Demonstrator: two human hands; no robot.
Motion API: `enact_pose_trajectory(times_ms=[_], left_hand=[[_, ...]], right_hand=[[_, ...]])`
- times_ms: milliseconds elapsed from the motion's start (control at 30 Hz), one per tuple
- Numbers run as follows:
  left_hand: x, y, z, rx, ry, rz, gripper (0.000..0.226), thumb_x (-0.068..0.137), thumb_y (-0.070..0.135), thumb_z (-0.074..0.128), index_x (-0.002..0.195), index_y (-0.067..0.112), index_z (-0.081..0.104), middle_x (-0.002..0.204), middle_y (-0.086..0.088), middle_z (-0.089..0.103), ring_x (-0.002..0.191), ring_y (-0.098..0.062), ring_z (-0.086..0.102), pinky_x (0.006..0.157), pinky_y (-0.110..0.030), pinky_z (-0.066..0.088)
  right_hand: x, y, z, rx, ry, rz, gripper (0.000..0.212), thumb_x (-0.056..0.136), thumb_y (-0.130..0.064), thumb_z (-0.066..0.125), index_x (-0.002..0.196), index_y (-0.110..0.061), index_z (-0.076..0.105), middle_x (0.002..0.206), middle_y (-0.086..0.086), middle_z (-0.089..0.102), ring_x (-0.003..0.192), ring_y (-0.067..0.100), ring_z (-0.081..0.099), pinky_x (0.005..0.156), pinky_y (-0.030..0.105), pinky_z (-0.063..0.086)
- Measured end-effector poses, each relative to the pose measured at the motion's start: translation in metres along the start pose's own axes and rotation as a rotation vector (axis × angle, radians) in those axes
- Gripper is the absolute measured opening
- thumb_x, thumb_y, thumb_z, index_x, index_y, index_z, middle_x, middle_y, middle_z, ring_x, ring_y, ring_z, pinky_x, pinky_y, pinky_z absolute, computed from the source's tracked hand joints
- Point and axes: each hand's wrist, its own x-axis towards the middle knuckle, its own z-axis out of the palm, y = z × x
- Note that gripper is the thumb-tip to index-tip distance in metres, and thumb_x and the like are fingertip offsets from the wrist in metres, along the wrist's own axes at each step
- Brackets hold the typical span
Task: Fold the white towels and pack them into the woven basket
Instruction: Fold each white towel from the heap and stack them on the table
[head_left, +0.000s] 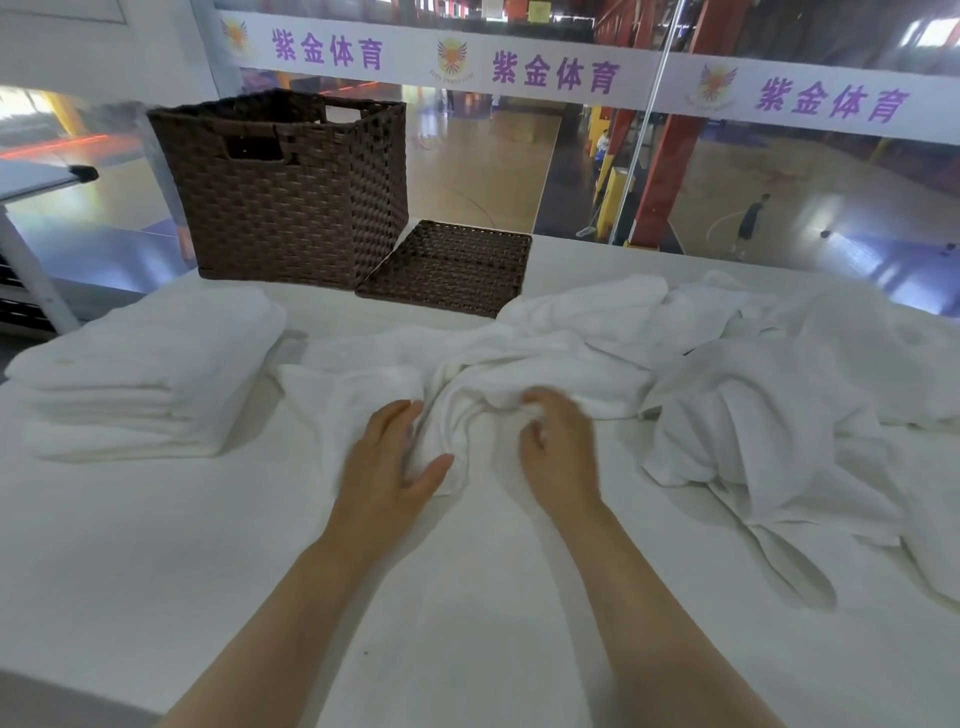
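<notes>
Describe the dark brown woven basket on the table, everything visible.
The dark brown woven basket is a square, straight-sided bin of checkered wicker-like weave, with cut-out handle slots near its rim. It stands upright and open at the far left of the white table. Its flat woven lid lies against its right base. Its inside is hidden.

Woven basket (280, 192): dark brown, square, upright, open-topped, with cut-out handles; stands at upper left of frame. Its flat woven lid (449, 267) lies just right of it, touching its base.

Folded towels (140, 374): white, stacked flat at left of frame, in front of the basket.

Crumpled towel (467, 374): white, bunched at centre of frame, unfolded, one corner spread flat to its left.

Loose towels (769, 405): white, heaped in disorder across right of frame; the count cannot be told.
</notes>
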Motion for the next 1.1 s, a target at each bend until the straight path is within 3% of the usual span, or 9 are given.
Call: enact_pose_trajectory(times_ms=[67,167,267,367,500,667,833,967,1100], left_hand=[[0.000,-0.002,0.004,0.135,-0.040,0.041,0.082,0.077,0.062,0.047,0.144,0.015,0.041,0.146,0.002,0.037,0.133,-0.013,0.037,0.113,-0.035,0.032],[-0.002,-0.005,0.007,0.160,-0.032,0.076,0.081,0.078,0.058,0.045,0.146,0.015,0.037,0.149,0.002,0.034,0.137,-0.014,0.033,0.114,-0.039,0.031],[-0.003,-0.003,0.007,0.124,-0.012,0.132,0.078,0.080,0.054,0.048,0.147,0.015,0.036,0.150,0.002,0.033,0.138,-0.011,0.030,0.113,-0.031,0.026],[-0.003,0.000,0.007,0.124,0.049,0.258,0.069,0.084,0.046,0.053,0.143,0.011,0.044,0.147,-0.001,0.039,0.136,-0.013,0.034,0.112,-0.031,0.027],[-0.001,-0.003,0.009,0.148,0.090,0.314,0.061,0.084,0.041,0.056,0.137,0.010,0.053,0.142,-0.003,0.049,0.133,-0.016,0.042,0.107,-0.039,0.036],[0.002,-0.008,0.012,0.186,-0.006,0.317,0.059,0.087,0.054,0.057,0.131,0.016,0.059,0.135,0.001,0.057,0.123,-0.016,0.053,0.101,-0.041,0.045],[0.005,-0.016,0.016,0.268,-0.117,0.320,0.056,0.081,0.047,0.066,0.132,0.024,0.058,0.133,0.008,0.056,0.119,-0.015,0.056,0.097,-0.044,0.048],[0.004,-0.016,0.016,0.219,-0.082,0.271,0.051,0.080,0.024,0.062,0.131,0.021,0.059,0.133,0.004,0.058,0.120,-0.017,0.055,0.099,-0.041,0.048],[0.004,-0.015,0.011,0.148,-0.092,0.205,0.058,0.079,0.019,0.055,0.138,0.017,0.053,0.140,0.003,0.050,0.115,-0.018,0.057,0.096,-0.035,0.050]], right_hand=[[0.011,0.022,-0.011,-0.266,0.202,0.201,0.053,0.075,-0.002,0.062,0.127,-0.008,0.054,0.131,0.012,0.057,0.123,0.030,0.050,0.103,0.042,0.039],[0.021,0.041,-0.019,-0.515,-0.024,0.306,0.032,0.088,-0.018,0.060,0.119,-0.013,0.061,0.126,0.011,0.061,0.116,0.032,0.054,0.095,0.044,0.042],[0.023,0.023,-0.019,-0.400,-0.090,0.146,0.012,0.090,-0.017,0.057,0.081,-0.014,0.063,0.083,0.006,0.068,0.081,0.029,0.064,0.073,0.040,0.048],[0.003,-0.018,-0.012,-0.223,-0.258,-0.035,0.023,0.099,-0.025,0.043,0.083,-0.014,0.056,0.079,0.005,0.062,0.076,0.025,0.055,0.072,0.038,0.043],[-0.009,-0.062,-0.015,0.200,-0.525,0.192,0.026,0.102,-0.030,0.041,0.082,-0.018,0.051,0.079,-0.004,0.057,0.068,0.010,0.049,0.060,0.024,0.037],[0.021,-0.054,-0.031,0.316,-0.588,0.457,0.023,0.097,-0.029,0.048,0.097,-0.015,0.066,0.105,0.003,0.068,0.095,0.020,0.063,0.081,0.034,0.049],[0.025,-0.032,-0.042,0.282,-0.229,0.485,0.010,0.096,-0.028,0.051,0.098,-0.023,0.059,0.097,-0.005,0.063,0.089,0.015,0.060,0.070,0.026,0.042],[0.027,-0.010,-0.058,-0.030,-0.084,0.337,0.003,0.095,-0.021,0.054,0.097,-0.023,0.056,0.092,-0.002,0.061,0.087,0.018,0.056,0.073,0.029,0.040],[0.021,-0.007,-0.068,-0.299,0.130,-0.007,0.034,0.075,0.011,0.049,0.097,-0.013,0.060,0.097,0.005,0.060,0.093,0.026,0.051,0.079,0.035,0.042]])
